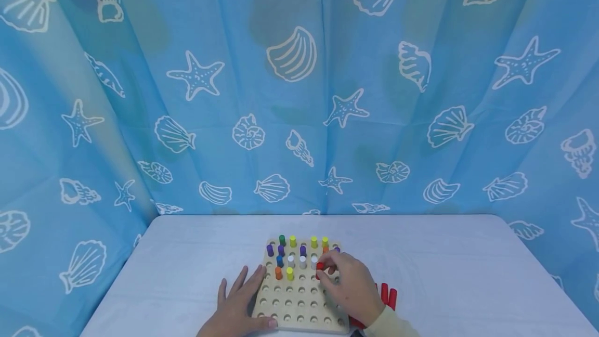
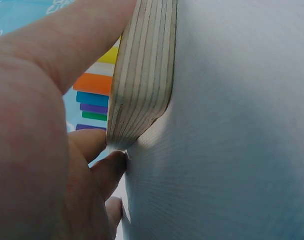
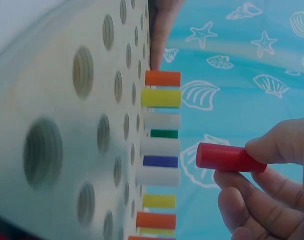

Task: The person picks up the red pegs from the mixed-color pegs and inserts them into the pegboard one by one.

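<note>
My right hand [image 1: 350,286] pinches a red cylindrical peg [image 3: 224,157] between thumb and fingertips. In the right wrist view the peg is apart from the wooden pegboard [image 1: 296,297]; in the head view it overlaps the board's right side, just right of a white peg [image 1: 314,262]. My left hand [image 1: 236,310] lies spread along the board's left side, its thumb at the near left corner. The left wrist view shows this hand's thumb and fingers around the layered board edge [image 2: 141,75]. Nothing is gripped in the left palm.
Coloured pegs stand in the board's far rows, among them an orange peg [image 1: 278,273], a yellow peg [image 1: 290,274] and a blue peg [image 1: 279,261]. Loose red pegs [image 1: 392,299] lie right of the board on the white table [image 1: 444,264]. A blue shell-print curtain [image 1: 299,118] hangs behind.
</note>
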A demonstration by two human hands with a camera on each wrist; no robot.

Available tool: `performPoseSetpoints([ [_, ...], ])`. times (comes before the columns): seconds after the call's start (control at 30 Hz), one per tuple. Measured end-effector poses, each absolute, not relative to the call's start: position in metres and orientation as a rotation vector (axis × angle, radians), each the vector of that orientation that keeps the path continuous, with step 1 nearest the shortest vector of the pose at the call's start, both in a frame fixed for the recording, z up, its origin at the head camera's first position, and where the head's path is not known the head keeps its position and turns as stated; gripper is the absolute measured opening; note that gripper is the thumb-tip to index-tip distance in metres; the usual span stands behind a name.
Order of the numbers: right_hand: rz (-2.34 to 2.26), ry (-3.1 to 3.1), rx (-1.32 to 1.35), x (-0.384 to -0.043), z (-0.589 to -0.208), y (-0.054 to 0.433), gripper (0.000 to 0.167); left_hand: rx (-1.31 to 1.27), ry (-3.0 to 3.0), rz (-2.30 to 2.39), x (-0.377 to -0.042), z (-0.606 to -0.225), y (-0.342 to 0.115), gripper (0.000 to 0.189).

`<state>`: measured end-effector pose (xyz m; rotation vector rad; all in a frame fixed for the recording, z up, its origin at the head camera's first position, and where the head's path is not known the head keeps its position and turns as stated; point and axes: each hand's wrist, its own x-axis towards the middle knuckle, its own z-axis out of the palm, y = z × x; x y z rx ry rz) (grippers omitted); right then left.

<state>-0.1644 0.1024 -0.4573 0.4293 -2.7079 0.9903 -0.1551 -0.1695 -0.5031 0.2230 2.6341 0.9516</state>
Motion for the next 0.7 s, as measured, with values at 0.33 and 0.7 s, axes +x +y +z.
performPoseSetpoints([
  [0.33, 1.023, -2.723, 0.481, -0.163, -0.459, 0.086, 0.011, 0.201, 2.660, 0.880, -0.157, -0.501, -0.168, 0.119],
  [0.7, 1.042, -2.788, 0.536, -0.161, -0.465, 0.071, 0.013, 0.187, 2.669, 0.848, -0.158, -0.505, -0.166, 0.120],
])
